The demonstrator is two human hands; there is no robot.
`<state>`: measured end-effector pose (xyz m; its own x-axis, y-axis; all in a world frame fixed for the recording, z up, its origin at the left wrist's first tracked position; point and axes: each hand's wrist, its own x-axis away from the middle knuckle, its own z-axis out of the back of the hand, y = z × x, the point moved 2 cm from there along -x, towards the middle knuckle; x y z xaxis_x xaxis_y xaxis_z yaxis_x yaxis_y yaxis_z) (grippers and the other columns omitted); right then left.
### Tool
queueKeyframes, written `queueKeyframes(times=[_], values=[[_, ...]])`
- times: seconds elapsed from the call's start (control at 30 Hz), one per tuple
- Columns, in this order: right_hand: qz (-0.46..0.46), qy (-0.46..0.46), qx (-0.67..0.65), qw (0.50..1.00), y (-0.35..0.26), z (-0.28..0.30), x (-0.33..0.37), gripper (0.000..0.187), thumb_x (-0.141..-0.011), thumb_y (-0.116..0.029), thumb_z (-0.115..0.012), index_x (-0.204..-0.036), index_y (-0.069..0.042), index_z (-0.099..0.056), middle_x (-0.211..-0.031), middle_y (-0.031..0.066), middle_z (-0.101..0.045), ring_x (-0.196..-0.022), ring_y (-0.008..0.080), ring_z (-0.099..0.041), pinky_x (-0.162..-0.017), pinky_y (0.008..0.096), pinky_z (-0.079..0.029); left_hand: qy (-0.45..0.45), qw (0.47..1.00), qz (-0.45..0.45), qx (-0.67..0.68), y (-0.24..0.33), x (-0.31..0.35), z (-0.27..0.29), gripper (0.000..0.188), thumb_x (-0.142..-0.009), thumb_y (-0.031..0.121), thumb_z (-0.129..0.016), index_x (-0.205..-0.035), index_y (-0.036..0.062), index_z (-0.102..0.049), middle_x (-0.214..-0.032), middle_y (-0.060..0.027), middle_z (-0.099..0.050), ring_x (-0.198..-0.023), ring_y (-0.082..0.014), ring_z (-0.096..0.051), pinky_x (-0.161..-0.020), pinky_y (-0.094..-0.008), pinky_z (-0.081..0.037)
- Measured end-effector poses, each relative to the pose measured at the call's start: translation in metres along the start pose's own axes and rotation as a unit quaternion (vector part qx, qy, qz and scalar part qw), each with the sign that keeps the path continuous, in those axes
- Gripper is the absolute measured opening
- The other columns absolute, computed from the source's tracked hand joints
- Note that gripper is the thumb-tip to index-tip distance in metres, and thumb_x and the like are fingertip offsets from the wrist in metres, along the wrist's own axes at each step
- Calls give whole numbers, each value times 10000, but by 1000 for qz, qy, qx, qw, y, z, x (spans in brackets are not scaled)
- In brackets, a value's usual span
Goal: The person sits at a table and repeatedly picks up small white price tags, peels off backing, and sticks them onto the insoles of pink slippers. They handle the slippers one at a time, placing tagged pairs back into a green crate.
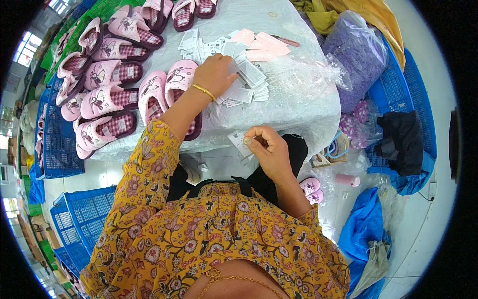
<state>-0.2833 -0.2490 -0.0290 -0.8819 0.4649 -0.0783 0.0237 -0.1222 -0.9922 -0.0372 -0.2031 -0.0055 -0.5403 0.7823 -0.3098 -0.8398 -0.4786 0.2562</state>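
My left hand (215,75), wearing a gold bangle, reaches over a loose pile of white printed tags (250,74) on the table. Its fingers are curled, with a tag (233,68) showing between thumb and forefinger. Closer to my body, my right hand (269,149) pinches a small white printed card tag (239,143) between thumb and fingers, just off the table's near edge. Beneath my left forearm stands a pair of pink slippers (152,94) with dark checked insoles, partly covered by the arm. Pink tags (266,46) lie behind the white ones.
Several more pink slippers (107,102) fill the table's left side. Clear plastic covers the table (298,112). Thin plastic fasteners (298,74) lie heaped right of the tags. Blue crates (64,134) stand left, and a purple-filled bag (356,55) sits at right. A pink roll (347,180) lies on the floor.
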Motion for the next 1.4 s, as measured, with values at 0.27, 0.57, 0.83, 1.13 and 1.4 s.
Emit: queueKeyframes(times=[0.27, 0.57, 0.83, 1.13, 1.4], values=[[-10, 19, -12, 1000, 5, 7, 1, 103, -902, -64, -678, -989, -19, -646, -888, 8, -616, -728, 72, -543, -664, 237, -464, -71, 992, 17, -100, -12, -13, -11, 265, -918, 236, -558, -1087, 67, -673, -987, -140, -696, -936, -338, -664, -815, -443, -536], [-11, 79, -86, 993, -20, 0, -16, 206, -901, -73, -683, -1079, -16, -596, -829, -14, -586, -725, 44, -511, -652, 211, -434, 9, 931, 106, 349, 9, 41, 26, 306, -889, 256, -685, -1032, -14, -663, -811, -116, -719, -691, -188, -674, -636, -331, -506], [-31, 101, -127, 986, -31, -10, -38, 414, -864, -66, -714, -1222, -16, -512, -851, 30, -621, -755, 72, -562, -691, 230, -457, -37, 913, 107, 392, 56, 87, 56, 172, -907, 72, -702, -1029, -19, -621, -799, 10, -651, -721, -13, -542, -616, -183, -429], [-45, 92, -122, 987, -32, -14, -31, 426, -865, -71, -716, -1236, -17, -514, -860, 24, -619, -767, 74, -565, -708, 228, -460, 5, 908, 62, 414, 50, 97, 40, 195, -891, 169, -709, -1004, 21, -655, -772, -78, -684, -611, -83, -570, -567, -267, -469], [-43, 82, -130, 987, -29, -13, -27, 206, -878, -70, -702, -1060, -5, -632, -840, -2, -629, -748, 50, -552, -667, 209, -444, -55, 918, 1, 393, 52, 107, 51, 200, -917, 181, -673, -1057, 38, -685, -875, -40, -713, -747, -82, -622, -655, -284, -492]])
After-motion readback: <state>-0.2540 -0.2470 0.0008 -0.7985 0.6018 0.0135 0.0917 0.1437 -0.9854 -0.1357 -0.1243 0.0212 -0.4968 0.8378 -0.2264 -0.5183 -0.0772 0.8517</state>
